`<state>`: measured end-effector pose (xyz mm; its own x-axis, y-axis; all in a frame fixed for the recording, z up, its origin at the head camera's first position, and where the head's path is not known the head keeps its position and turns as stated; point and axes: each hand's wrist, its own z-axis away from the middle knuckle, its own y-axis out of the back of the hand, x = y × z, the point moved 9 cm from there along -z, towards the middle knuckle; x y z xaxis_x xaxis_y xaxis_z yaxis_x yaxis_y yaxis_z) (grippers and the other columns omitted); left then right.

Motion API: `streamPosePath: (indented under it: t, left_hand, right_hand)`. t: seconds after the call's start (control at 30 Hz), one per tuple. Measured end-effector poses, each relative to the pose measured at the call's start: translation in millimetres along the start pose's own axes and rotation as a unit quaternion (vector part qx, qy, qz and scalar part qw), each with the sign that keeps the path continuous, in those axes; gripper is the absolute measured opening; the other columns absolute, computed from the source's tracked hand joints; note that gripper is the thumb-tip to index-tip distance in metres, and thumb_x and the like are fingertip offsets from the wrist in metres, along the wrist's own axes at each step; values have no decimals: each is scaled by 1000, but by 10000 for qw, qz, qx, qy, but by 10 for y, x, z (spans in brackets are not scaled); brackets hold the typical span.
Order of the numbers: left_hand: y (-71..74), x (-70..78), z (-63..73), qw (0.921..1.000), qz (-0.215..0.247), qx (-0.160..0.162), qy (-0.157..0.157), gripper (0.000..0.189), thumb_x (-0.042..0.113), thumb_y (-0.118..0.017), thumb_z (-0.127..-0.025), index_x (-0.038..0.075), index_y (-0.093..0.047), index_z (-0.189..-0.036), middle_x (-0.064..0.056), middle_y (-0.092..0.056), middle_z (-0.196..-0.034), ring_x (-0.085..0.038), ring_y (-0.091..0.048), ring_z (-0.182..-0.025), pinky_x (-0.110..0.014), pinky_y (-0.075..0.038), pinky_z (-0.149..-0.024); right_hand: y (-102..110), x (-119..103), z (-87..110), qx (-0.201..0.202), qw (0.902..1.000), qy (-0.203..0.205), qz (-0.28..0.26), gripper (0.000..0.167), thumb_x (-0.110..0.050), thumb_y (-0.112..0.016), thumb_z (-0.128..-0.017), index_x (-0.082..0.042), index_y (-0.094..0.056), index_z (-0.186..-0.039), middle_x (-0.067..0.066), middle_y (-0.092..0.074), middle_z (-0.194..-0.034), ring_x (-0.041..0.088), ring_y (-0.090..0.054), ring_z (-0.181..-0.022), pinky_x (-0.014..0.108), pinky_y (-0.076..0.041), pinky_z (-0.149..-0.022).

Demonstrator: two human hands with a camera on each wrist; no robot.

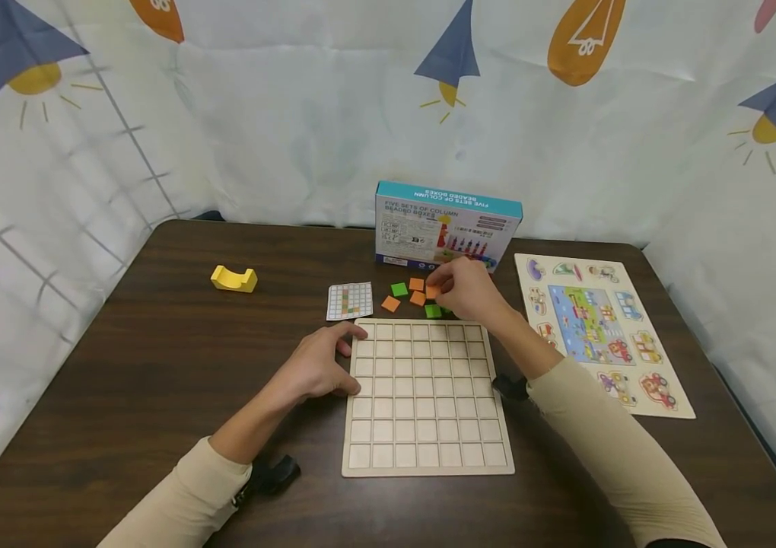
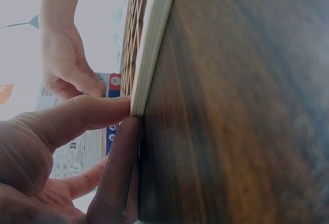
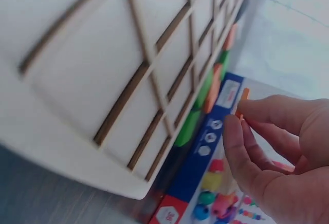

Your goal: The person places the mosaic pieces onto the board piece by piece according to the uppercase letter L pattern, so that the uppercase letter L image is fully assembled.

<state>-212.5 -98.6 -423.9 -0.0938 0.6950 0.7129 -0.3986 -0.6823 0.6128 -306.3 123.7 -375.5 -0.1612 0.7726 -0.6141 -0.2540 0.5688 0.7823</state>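
Observation:
My left hand (image 1: 319,361) rests at the left edge of a pale wooden grid board (image 1: 427,409). Its thumb and a finger touch that edge in the left wrist view, near the far left corner. Beyond the board's far edge, my right hand (image 1: 469,291) pinches a thin orange tile (image 3: 245,95) between thumb and fingertips. Around it lie several loose square tiles, among them an orange tile (image 1: 391,304), a green tile (image 1: 399,289) and another green tile (image 1: 433,311). A pattern card (image 1: 350,301) with a coloured grid lies left of the tiles.
Behind the tiles stands a printed toy box (image 1: 448,224). A picture puzzle board (image 1: 651,320) lies at the right, partly under my right forearm. To the far left sits a yellow curved block (image 1: 233,279). A white patterned curtain (image 1: 306,137) hangs behind the dark table (image 1: 155,396).

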Motion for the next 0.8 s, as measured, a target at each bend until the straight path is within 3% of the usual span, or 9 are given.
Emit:
streamPosePath:
  t: [0.2,0.5,0.8]
  left_hand:
    - [3,0,-11,10000,31,-10,1,79,-1,-93,-65,18,-64,-135,-13,-59,-116,-30,-54,-99,-33,-49,-66]
    - [-3,-38,-1,9996,273,-80,32,79,-2,-93,-65,18,-63,-135,-14,-59,-117,-29,-56,-95,-33,-53,-63]
    - [12,-25,-8,9997,220,-71,-41,79,-1,-94,-65,18,-63,-135,-14,-59,-116,-30,-54,-98,-34,-51,-65]
  right_hand:
    - [-16,-97,143,-88,9997,-37,-212,24,-4,-78,-87,-10,-80,-110,8,-75,-106,24,-68,-94,39,-57,-79]
    - [-154,-254,303,-414,9987,146,-241,24,-2,-80,-87,-10,-80,-110,5,-77,-107,21,-67,-94,38,-57,-86]
    - [-280,-328,372,-676,9974,65,-231,23,-2,-81,-85,-10,-80,-107,3,-76,-106,19,-65,-93,34,-57,-83]
